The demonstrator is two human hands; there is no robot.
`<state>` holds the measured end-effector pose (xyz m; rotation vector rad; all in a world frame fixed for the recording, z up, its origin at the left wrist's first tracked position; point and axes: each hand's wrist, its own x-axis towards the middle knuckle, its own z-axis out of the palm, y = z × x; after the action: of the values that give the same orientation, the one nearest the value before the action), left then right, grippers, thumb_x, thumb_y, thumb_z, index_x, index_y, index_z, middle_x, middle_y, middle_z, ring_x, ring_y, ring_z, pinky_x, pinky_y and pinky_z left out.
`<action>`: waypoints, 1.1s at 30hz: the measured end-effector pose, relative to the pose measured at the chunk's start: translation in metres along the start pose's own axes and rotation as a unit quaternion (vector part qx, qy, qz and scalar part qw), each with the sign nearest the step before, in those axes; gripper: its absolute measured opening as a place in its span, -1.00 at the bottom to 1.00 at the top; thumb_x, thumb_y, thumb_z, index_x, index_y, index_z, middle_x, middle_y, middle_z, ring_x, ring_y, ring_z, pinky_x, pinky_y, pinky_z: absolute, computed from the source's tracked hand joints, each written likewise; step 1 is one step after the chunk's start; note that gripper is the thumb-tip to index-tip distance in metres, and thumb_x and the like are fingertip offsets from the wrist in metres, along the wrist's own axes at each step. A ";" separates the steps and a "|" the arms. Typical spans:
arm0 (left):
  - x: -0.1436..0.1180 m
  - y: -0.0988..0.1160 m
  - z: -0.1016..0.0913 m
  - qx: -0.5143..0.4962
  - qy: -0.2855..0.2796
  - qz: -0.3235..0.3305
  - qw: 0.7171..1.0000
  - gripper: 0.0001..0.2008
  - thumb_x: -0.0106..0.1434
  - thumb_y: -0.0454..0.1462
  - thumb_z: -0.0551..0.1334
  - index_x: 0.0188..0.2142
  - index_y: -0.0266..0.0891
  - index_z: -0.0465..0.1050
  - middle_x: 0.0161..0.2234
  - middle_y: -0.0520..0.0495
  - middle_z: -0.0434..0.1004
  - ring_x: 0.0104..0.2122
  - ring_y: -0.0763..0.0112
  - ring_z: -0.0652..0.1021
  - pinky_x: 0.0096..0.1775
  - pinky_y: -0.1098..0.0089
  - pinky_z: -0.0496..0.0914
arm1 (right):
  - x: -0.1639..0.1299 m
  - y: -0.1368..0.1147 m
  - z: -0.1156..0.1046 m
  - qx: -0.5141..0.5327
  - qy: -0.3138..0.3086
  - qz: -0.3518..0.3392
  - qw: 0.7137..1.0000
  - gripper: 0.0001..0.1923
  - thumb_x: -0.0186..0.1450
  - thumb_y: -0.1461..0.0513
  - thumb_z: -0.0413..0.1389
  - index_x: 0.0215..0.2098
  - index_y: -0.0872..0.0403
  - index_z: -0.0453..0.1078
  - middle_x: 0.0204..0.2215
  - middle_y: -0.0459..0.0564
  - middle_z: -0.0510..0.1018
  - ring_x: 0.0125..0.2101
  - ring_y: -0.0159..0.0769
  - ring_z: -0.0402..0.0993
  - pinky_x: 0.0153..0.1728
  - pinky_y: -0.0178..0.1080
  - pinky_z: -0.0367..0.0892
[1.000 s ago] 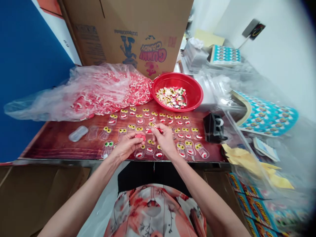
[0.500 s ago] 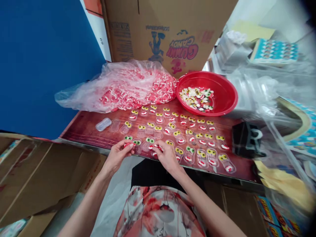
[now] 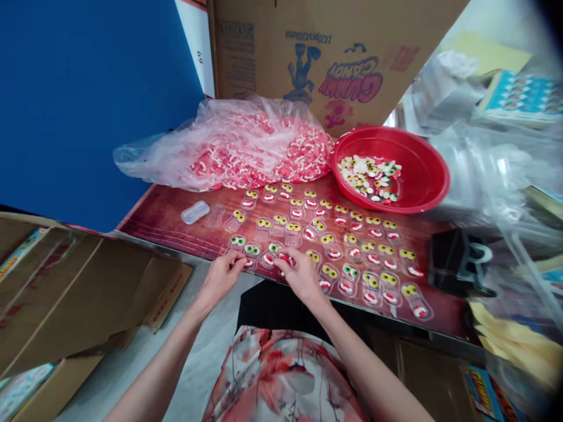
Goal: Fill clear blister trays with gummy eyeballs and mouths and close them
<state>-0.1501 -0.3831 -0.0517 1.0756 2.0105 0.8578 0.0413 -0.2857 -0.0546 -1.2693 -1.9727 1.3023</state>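
A: Hands first. Where are they against the candy trays?

B: Both at the near edge of the table (image 3: 158, 214). Left hand (image 3: 220, 280) sits at the near-left corner of the spread of clear trays (image 3: 321, 240), fingertips touching the tray with green eyes (image 3: 237, 243). Right hand (image 3: 299, 275) is just beside it, fingers pinched together on a red mouth-shaped gummy (image 3: 285, 258) over a tray in the front row. Hands are apart, with one or two trays between them.

A: Left hand gripping anything?

B: Cannot tell. Fingers are curled down on the tray edge; whatever is under them is hidden.

A: Change from half a second ago?

B: Slight. The left hand then showed a red piece at its fingertips; now no red shows there. The right hand stays pinched on red in the same front row. The camera has swung a bit left, so bowl and box sit further right in view.

A: Surroundings?

B: Red bowl (image 3: 422, 176) of eye candies far right of the rows; plastic bag (image 3: 229, 146) of red-and-white mouth gummies far left, touching the bowl. One empty clear tray (image 3: 196, 212) lies apart at the left end.

A: Any writing?

B: Cardboard box (image 3: 334, 53) behind, printed upside down: "GUMMY CANDY". Smaller print unreadable. A "60" on the white panel (image 3: 197, 55) beside it.
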 end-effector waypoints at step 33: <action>-0.003 -0.006 -0.037 -0.280 0.072 -0.087 0.953 -0.60 0.03 -0.10 0.40 -0.20 -0.26 0.44 -0.35 0.01 0.56 -0.38 0.43 0.56 -0.25 0.42 0.39 | 0.047 0.032 -0.040 -0.149 0.042 -0.139 0.978 -0.72 0.24 0.35 -0.03 -0.20 0.11 0.50 -0.26 0.08 0.45 -0.27 -0.18 0.41 -0.18 -0.17 0.33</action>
<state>-0.1810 -0.3960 -0.0356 0.5190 1.7738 1.3325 0.0635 -0.2218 -0.0707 -1.1028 -2.2486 0.8296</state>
